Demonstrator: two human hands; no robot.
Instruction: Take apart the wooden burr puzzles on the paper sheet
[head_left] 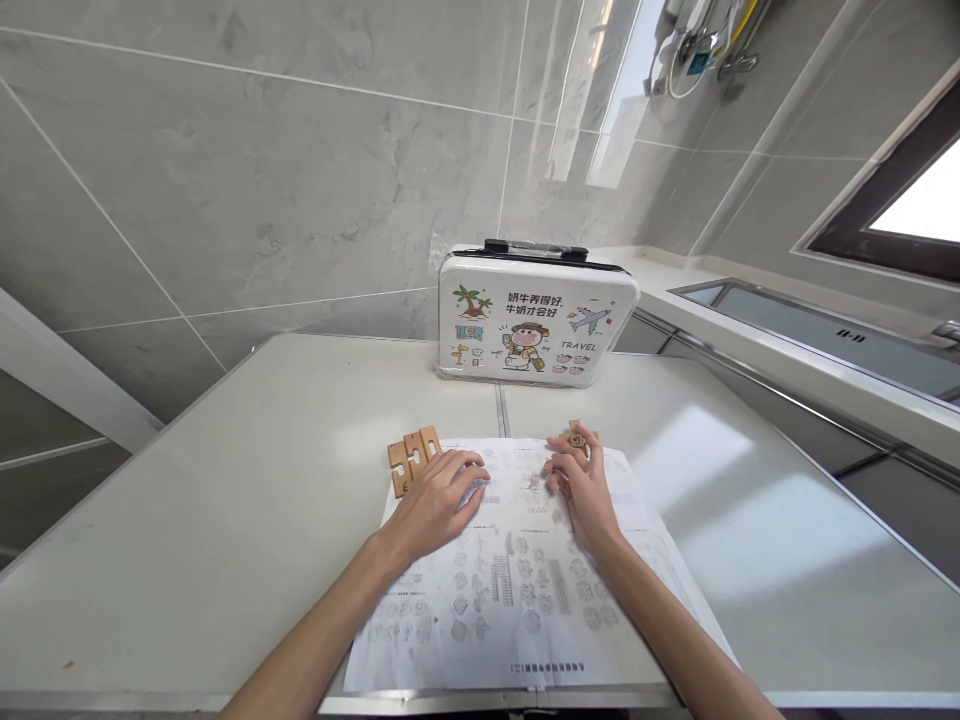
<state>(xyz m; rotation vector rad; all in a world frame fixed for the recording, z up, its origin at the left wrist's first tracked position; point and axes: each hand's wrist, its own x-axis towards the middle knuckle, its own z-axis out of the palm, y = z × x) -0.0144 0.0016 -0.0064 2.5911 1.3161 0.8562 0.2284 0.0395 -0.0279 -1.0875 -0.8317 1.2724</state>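
My left hand (pixel 442 497) lies on a printed sheet (pixel 510 630), palm down, with its fingers bent and apart and nothing held in them. Just beyond its knuckles, several flat wooden puzzle pieces (pixel 409 455) with cut-out slots lie side by side at the sheet's upper left corner; the hand partly covers them. My right hand (pixel 586 490) is over the sheet's upper right, its fingers loosely curved and apart. Behind those fingers is another wooden piece (pixel 577 438) with a dark mark, partly hidden; whether the fingers touch it I cannot tell.
A white cartoon-printed case (pixel 536 318) with a black handle stands upright at the back of the white table (pixel 187 530), against the grey tiled wall (pixel 322 190). To the right runs a counter with a sink (pixel 817 325). A seam crosses the tabletop.
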